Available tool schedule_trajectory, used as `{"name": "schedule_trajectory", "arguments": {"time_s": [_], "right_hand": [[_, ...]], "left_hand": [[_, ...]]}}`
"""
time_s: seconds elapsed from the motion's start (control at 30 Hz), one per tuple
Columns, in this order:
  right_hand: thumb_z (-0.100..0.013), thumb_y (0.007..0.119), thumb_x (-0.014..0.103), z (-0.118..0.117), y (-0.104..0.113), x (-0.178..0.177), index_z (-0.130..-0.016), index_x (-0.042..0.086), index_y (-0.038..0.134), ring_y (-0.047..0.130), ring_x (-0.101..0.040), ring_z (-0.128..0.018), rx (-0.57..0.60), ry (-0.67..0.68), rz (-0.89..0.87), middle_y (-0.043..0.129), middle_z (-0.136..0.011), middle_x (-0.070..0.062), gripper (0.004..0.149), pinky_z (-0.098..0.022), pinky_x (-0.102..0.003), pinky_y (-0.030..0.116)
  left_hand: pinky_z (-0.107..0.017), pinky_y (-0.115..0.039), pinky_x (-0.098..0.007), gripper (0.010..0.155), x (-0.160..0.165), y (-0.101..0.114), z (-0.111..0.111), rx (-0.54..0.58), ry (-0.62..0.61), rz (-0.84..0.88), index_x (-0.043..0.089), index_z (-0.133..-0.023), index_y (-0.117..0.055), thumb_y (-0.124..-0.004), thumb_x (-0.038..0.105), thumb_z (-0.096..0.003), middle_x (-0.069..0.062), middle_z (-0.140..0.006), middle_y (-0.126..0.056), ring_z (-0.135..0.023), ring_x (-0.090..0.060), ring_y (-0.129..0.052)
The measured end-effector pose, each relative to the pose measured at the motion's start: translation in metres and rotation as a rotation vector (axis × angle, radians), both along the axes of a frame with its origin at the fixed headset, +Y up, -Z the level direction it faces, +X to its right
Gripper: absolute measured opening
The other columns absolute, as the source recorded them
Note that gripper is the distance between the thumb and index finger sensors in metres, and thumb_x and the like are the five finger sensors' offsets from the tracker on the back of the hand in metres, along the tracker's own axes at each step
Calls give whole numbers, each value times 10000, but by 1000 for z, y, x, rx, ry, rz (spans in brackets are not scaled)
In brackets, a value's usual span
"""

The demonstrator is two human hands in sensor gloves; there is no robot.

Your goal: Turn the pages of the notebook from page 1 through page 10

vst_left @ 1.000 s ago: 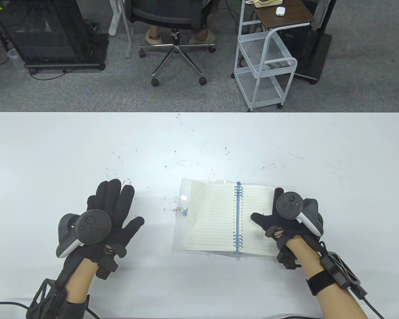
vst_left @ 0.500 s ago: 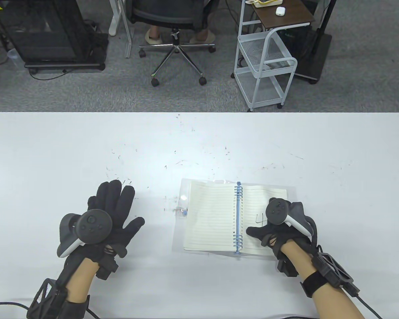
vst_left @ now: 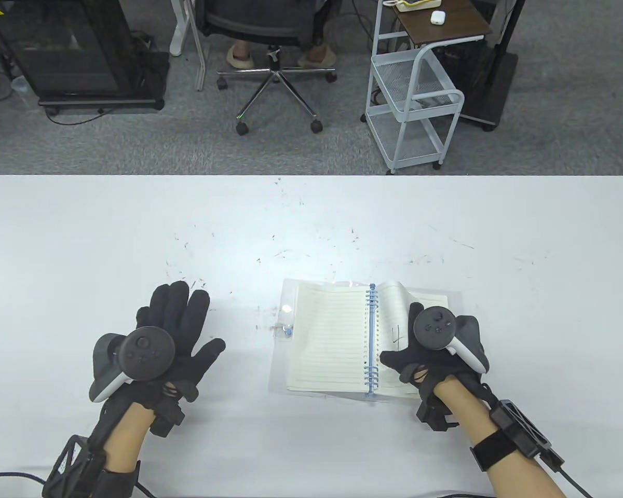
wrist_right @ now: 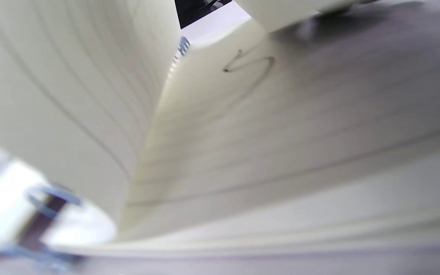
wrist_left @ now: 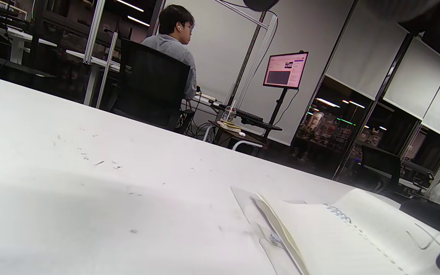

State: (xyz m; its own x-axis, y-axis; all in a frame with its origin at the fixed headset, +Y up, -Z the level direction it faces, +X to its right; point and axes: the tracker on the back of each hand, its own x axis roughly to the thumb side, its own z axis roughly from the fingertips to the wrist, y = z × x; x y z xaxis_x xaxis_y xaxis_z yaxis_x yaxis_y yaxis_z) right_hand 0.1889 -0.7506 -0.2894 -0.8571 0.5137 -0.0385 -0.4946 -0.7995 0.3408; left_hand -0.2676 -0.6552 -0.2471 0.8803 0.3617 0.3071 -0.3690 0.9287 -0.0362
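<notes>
A spiral notebook [vst_left: 327, 337] with a blue coil [vst_left: 372, 337] lies open on the white table [vst_left: 311, 223]. My right hand [vst_left: 420, 358] is over its right side and holds the page marked "4" [vst_left: 394, 311], which curls up off the stack toward the coil. In the right wrist view the lifted page [wrist_right: 71, 76] stands at the left, and the page beneath [wrist_right: 281, 133] shows a "5". My left hand [vst_left: 179, 321] rests flat and open on the table, left of the notebook. The left wrist view shows the notebook [wrist_left: 319, 236] with its raised page [wrist_left: 388, 225].
The notebook's clear plastic cover [vst_left: 280, 358] sticks out around its left pages. The tabletop is scuffed with small marks [vst_left: 290, 249]. Beyond the far edge stand a white wire cart [vst_left: 410, 104] and an office chair [vst_left: 275, 52].
My right hand has slid left toward the coil, and the page marked "4", flat before, has risen and curled under it. The left hand has not moved.
</notes>
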Motion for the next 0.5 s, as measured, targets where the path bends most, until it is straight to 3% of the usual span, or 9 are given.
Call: {"name": "schedule_trajectory", "arguments": {"time_s": [0.13,0.27,0.33,0.5], "right_hand": [[-470,821,590,-1,11,13,-944,86,43,606,-664,-840,5,-70,-96,249,-1031,-294,1042,-557,-735,587],[-474,812,559,0,18,35,-932,27,60,792,-557,-770,16,-234,-267,226,-932,-434,1028,-513,-664,706],[-474,809,540,2,22,50,-928,-7,100,882,-490,-705,23,-357,-363,296,-901,-464,1004,-475,-618,767],[-465,829,482,5,25,68,-925,-51,213,1046,-321,-528,10,-466,-525,557,-854,-429,936,-374,-502,883]], "left_hand": [[-722,-268,-737,864,0,0,0,-1,-1,-1,271,-1142,-369,-632,698,-439,-110,-1191,-207,-1137,-477,-173],[-722,-270,-737,863,0,0,0,-1,0,2,271,-1141,-369,-633,697,-438,-110,-1191,-208,-1137,-476,-172],[-723,-269,-737,865,-1,0,0,-1,1,3,270,-1142,-369,-632,698,-438,-110,-1191,-205,-1138,-476,-170],[-723,-271,-736,864,-1,0,0,-1,3,5,269,-1142,-369,-632,698,-439,-109,-1191,-207,-1137,-477,-172]]}}
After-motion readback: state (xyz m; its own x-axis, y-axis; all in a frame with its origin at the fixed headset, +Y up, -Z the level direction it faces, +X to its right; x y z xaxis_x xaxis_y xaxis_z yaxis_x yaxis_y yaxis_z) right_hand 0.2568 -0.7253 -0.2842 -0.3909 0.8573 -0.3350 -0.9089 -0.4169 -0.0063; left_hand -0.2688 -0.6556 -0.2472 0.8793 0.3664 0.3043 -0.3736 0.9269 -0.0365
